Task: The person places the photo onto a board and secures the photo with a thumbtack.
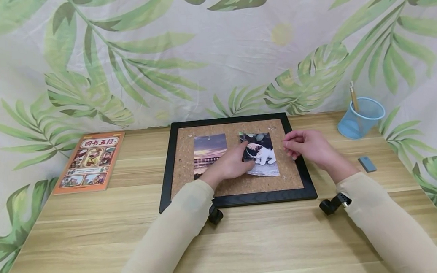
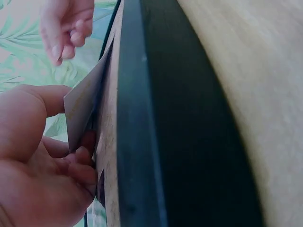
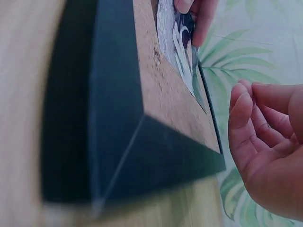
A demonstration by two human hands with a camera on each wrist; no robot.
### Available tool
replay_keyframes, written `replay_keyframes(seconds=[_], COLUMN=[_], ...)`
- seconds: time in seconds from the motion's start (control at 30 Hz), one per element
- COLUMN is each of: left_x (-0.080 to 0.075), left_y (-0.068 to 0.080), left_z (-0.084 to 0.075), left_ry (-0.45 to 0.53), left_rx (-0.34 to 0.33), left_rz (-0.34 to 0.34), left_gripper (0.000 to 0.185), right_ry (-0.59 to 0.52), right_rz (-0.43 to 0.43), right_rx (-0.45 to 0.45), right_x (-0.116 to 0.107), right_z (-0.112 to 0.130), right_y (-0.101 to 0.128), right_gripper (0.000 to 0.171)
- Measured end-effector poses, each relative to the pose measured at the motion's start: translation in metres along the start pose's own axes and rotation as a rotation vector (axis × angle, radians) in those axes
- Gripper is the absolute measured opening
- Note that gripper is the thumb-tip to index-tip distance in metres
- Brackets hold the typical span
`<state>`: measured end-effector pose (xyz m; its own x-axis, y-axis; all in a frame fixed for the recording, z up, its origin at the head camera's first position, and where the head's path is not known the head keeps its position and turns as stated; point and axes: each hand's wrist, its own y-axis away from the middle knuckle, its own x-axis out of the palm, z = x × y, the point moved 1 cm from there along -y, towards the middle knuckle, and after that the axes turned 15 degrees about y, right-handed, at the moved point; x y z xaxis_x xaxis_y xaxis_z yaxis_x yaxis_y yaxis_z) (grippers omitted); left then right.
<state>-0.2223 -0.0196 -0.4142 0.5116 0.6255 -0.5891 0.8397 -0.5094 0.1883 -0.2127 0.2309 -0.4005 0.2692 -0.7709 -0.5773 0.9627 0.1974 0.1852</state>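
A corkboard (image 1: 237,187) with a black frame lies flat on the wooden table. My left hand (image 1: 229,163) pinches the left edge of a cat photo (image 1: 263,155), thumb and fingers on opposite sides. Its near part is lifted off the cork in the left wrist view, where the photo's pale back (image 2: 85,101) shows. Beside it a sunset photo (image 1: 209,143) lies on the cork with a small pin at its top, partly hidden by my left hand. Over the frame's right side, my right hand (image 1: 310,147) has thumb and fingertips pressed together; I cannot tell whether something tiny is between them.
An orange book (image 1: 91,162) lies at the back left. At the back right stands a blue mesh pen cup (image 1: 358,120) with a pencil (image 1: 354,95) in it. A small blue-grey block (image 1: 367,164) lies in front of the cup. A leaf-patterned cloth hangs behind the table.
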Motion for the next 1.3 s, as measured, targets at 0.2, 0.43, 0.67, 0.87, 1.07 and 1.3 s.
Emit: replay_keyframes(seconds=[0.2,0.43,0.67,0.87,1.07,1.3], left_x=[0.003,0.005,0.005,0.006,0.005,0.006], left_y=[-0.003,-0.004,-0.004,-0.004,-0.005,-0.005], left_z=[-0.004,-0.007,-0.006,-0.005,-0.004,-0.003], left_ry=[-0.073,-0.149,-0.161,-0.169,-0.167,-0.167], left_rx=[-0.031,-0.013,0.001,0.002,0.007,0.033], left_rz=[0.001,-0.027,-0.037,-0.040,-0.043,-0.044], left_gripper=[0.077,0.077,0.076,0.076,0.077,0.075], right_ry=[-0.052,-0.024,0.004,0.069,0.135,0.190], right_rz=[0.047,0.071,0.054,0.043,0.056,0.066], right_rx=[0.044,0.077,0.084,0.094,0.128,0.210], right_x=[0.015,0.027,0.039,0.043,0.044,0.045], right_z=[0.009,0.019,0.026,0.029,0.036,0.041], right_y=[-0.025,-0.056,-0.079,-0.090,-0.095,-0.100], right_gripper=[0.028,0.026,0.021,0.018,0.015,0.015])
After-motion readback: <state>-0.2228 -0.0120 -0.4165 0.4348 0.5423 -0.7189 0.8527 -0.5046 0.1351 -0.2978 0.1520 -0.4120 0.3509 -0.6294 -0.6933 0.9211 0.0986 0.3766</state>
